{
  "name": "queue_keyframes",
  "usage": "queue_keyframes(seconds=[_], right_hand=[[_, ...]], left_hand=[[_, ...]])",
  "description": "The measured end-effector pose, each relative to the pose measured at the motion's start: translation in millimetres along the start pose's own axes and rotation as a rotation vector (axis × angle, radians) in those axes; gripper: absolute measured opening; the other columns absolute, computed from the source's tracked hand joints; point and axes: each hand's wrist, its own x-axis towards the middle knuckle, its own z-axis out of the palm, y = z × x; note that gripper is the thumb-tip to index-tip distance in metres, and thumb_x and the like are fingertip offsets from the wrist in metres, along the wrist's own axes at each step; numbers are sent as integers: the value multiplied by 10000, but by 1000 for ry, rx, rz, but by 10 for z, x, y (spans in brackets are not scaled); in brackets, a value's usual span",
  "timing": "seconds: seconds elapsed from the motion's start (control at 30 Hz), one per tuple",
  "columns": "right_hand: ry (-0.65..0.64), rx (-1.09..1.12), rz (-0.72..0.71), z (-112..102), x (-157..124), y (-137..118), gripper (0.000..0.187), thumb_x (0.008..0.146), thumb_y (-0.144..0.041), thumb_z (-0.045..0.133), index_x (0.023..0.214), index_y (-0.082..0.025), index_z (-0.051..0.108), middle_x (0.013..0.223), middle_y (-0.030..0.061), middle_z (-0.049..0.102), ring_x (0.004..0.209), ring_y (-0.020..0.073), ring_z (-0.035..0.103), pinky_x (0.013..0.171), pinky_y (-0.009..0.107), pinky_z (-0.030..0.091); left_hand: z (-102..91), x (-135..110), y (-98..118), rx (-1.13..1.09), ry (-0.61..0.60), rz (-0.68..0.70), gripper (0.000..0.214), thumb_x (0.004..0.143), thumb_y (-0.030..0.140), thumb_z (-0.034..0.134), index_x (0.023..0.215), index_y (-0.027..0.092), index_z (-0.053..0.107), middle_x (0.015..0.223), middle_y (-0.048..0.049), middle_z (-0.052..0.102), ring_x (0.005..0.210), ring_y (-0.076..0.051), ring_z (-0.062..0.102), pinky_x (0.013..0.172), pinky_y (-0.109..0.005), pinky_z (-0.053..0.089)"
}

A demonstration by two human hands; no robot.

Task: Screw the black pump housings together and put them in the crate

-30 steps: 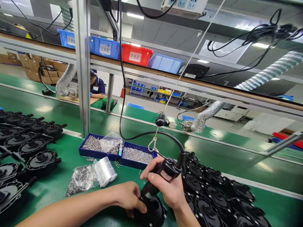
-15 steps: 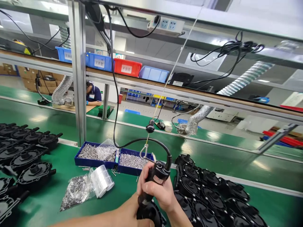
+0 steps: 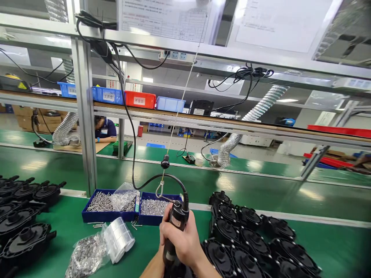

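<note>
A black electric screwdriver (image 3: 170,247) stands upright in front of me, its cable leaving the top and a hook and cord holding it from above. My right hand (image 3: 184,237) is closed round its body, thumb across the front. My left hand (image 3: 160,241) is at the left side of the screwdriver and appears closed round it; its fingers are largely hidden. Under the tool, at the bottom edge, part of a black plastic housing (image 3: 181,272) shows. Just beyond my hands sits a blue tray of small metal nuts (image 3: 153,207), beside a blue tray of screws (image 3: 100,202).
Black housings (image 3: 222,256) stand in rows on the right, more housings (image 3: 26,239) on the left. A bag of small metal parts (image 3: 87,256) and a clear plastic roll (image 3: 119,239) lie left of my hands. A metal post (image 3: 84,116) rises behind. A co-worker (image 3: 106,129) sits across.
My view has tilted up and shifted right. My left forearm has swung in from the left, and my left hand has moved from the housing up beside the screwdriver. My right hand keeps its grip.
</note>
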Motion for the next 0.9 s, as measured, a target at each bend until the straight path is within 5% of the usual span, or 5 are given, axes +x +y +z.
queue_keyframes(seconds=[0.3,0.43,0.67,0.83,0.9], right_hand=[[276,49,-237,-477,27,-455,188,784,-249,787,838,-183,619,693,38,724,609,188,674,558,272,527],[402,20,-379,-650,23,-586,175,775,-196,786,836,-189,622,662,8,680,611,201,689,535,279,518],[416,13,-419,-608,25,-590,173,787,-154,761,871,-206,619,661,-20,648,633,215,711,528,290,519],[416,-7,-416,-612,21,-595,142,794,-156,747,845,-199,622,658,-5,657,628,213,701,528,294,513],[413,-12,-416,-629,21,-623,136,797,-154,745,845,-199,626,662,-5,656,630,211,699,545,305,523]], left_hand=[[-425,-457,-766,242,-95,59,755,624,785,779,1158,258,694,1288,-137,566,1335,-415,436,1177,-559,309],[-384,-651,-690,190,-77,223,871,477,672,926,1194,237,690,1246,-136,595,1213,-359,541,1114,-485,392],[-416,-779,-359,-286,136,-165,786,515,527,953,1148,166,658,1036,-69,685,1047,-283,624,978,-398,496],[-475,-860,-520,-264,-121,-340,933,305,422,1023,1127,204,639,1020,-41,681,990,-285,651,956,-440,492],[-437,-903,-634,-138,-227,-229,971,269,397,1033,1141,226,641,1061,-52,675,1041,-297,639,1008,-455,463]])
